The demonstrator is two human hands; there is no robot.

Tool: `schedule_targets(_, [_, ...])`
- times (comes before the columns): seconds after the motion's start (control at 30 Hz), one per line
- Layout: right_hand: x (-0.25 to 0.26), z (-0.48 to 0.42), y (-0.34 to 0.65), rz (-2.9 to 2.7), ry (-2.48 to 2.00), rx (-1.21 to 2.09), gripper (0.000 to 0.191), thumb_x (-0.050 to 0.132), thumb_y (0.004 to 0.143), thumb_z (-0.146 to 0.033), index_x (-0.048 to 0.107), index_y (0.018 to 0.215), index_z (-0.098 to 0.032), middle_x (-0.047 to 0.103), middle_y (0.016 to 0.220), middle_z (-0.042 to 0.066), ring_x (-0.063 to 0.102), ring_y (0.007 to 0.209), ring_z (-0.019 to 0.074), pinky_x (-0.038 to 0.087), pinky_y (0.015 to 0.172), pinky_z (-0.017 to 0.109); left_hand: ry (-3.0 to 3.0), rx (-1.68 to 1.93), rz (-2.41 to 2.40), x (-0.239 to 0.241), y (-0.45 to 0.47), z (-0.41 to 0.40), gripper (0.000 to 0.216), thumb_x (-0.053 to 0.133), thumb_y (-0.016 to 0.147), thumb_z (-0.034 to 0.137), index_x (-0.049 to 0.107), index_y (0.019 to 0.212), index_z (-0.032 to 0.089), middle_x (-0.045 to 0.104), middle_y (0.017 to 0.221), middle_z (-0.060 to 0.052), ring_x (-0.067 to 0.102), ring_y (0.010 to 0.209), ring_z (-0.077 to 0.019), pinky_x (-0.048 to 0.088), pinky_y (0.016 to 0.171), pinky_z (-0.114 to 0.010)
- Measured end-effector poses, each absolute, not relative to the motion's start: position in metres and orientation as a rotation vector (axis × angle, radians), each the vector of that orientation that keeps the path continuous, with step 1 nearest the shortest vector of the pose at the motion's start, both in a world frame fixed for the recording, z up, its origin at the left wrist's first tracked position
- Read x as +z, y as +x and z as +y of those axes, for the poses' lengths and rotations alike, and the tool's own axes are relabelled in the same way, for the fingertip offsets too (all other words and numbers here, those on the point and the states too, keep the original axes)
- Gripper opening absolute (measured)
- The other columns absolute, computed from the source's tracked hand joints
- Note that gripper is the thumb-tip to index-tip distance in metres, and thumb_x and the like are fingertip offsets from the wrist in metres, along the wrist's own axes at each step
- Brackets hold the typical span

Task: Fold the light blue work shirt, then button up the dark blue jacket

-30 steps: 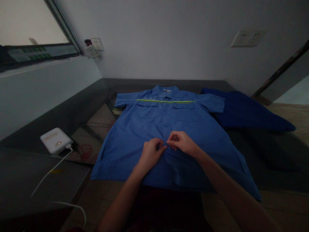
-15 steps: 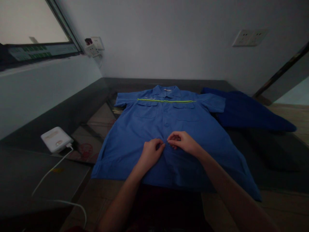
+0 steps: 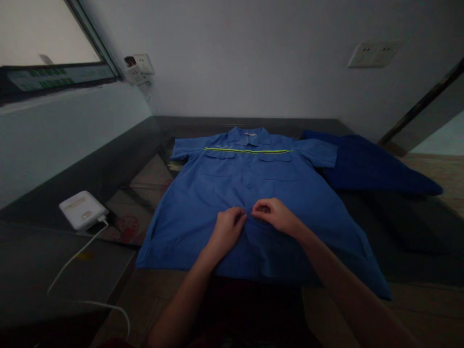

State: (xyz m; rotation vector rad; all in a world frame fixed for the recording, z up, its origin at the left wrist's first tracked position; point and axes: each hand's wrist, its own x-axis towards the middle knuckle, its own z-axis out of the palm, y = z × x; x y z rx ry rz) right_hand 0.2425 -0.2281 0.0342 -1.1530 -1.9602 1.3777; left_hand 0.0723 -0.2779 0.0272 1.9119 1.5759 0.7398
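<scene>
No text can be read with certainty. White lettering (image 3: 224,146) on the short-sleeved work shirt (image 3: 230,186), above the yellow-green chest stripe (image 3: 225,150): too small to resolve. Collar label (image 3: 250,134): illegible. Green characters (image 3: 52,78) on the window strip (image 3: 85,73): blurred. White cabled device (image 3: 82,210), toward the table's (image 3: 119,169) left edge: faint print, unreadable. Round red mark (image 3: 126,229), between device and shirt: content indistinct.

Open air above shirt (image 3: 217,193) to wall (image 3: 246,67). Left: white device (image 3: 82,211), cable (image 3: 78,253) in way. Right: dark-blue cloth (image 3: 373,164), low. Left hand (image 3: 228,227), right hand (image 3: 278,215): 1 sliver between.
</scene>
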Motion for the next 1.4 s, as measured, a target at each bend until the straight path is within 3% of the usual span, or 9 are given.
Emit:
schedule_targets(0.13, [0.032,-0.227,0.242,-2.036,-1.177,1.308,0.009,0.061,0.076,-0.023,0.061,0.07,-0.016,0.056,0.057,-0.002,0.052,0.055,0.0113,0.039,0.053,0.023,2.014,0.642,1.624,0.026,0.074,-0.277,0.02,0.045,0.09,0.02,0.062,0.081,0.016,0.065,0.082,-0.003,0.058,0.081,-0.018,0.037,0.074,-0.029])
schedule_targets(0.27, [0.034,-0.233,0.241,-2.193,-1.3,0.977,0.009,0.062,0.079,-0.022,0.062,0.071,-0.017,0.06,0.063,-0.001,0.054,0.06,0.0124,0.037,0.057,0.024,2.14,0.555,1.657,0.025,0.074,-0.28,0.025,0.039,0.093,0.022,0.063,0.085,0.019,0.066,0.089,-0.004,0.059,0.089,-0.0196,0.036,0.082,-0.035])
schedule_targets(0.47, [0.043,-0.277,0.255,-2.244,-1.24,0.668,0.005,0.059,0.085,-0.022,0.06,0.081,-0.019,0.063,0.077,0.0,0.057,0.071,0.0138,0.042,0.067,0.026,2.138,0.701,1.652,0.032,0.062,-0.299,0.016,0.045,0.091,0.022,0.059,0.098,0.019,0.064,0.092,-0.004,0.057,0.09,-0.0196,0.04,0.079,-0.033])
schedule_targets(0.63, [0.037,-0.331,0.266,-2.254,-1.122,0.58,0.004,0.057,0.086,-0.017,0.06,0.087,-0.02,0.062,0.086,0.002,0.058,0.083,0.0159,0.048,0.075,0.029,2.109,0.719,1.533,0.035,0.052,-0.324,0.013,0.046,0.091,0.022,0.059,0.092,0.019,0.063,0.089,-0.003,0.058,0.084,-0.0173,0.042,0.077,-0.031])
schedule_targets(0.87, [0.023,-0.364,0.261,-2.442,-1.172,0.275,0.045,0.071,0.068,-0.01,0.059,0.11,-0.022,0.055,0.118,0.011,0.052,0.106,0.0285,0.05,0.087,0.046,2.101,0.604,1.428,0.029,0.054,-0.357,0.009,0.05,0.089,0.017,0.059,0.09,0.021,0.064,0.091,-0.001,0.057,0.086,-0.0174,0.042,0.076,-0.031])
schedule_targets(1.07, [0.021,-0.361,0.264,-2.348,-1.183,0.366,0.039,0.054,0.072,0.002,0.06,0.102,-0.021,0.059,0.109,0.008,0.055,0.101,0.0239,0.05,0.086,0.042,2.171,0.551,1.436,0.024,0.057,-0.364,0.014,0.061,0.082,0.015,0.059,0.094,0.021,0.063,0.097,-0.003,0.056,0.091,-0.0201,0.041,0.078,-0.034])
schedule_targets(1.27, [0.015,-0.364,0.26,-2.04,-1.222,0.463,0.012,0.049,0.088,-0.013,0.056,0.093,-0.02,0.062,0.092,0.006,0.059,0.088,0.0192,0.05,0.078,0.033,2.303,0.554,1.436,0.013,0.059,-0.36,0.02,0.069,0.076,0.019,0.059,0.094,0.022,0.061,0.095,-0.003,0.054,0.088,-0.0208,0.037,0.073,-0.033])
schedule_targets(1.4, [0.013,-0.367,0.253,-1.897,-1.304,0.519,0.01,0.047,0.09,-0.018,0.057,0.092,-0.021,0.064,0.089,0.006,0.061,0.085,0.0193,0.05,0.077,0.032,2.326,0.57,1.418,0.009,0.059,-0.358,0.016,0.067,0.079,0.02,0.059,0.093,0.022,0.062,0.092,-0.002,0.055,0.086,-0.0195,0.036,0.071,-0.032])
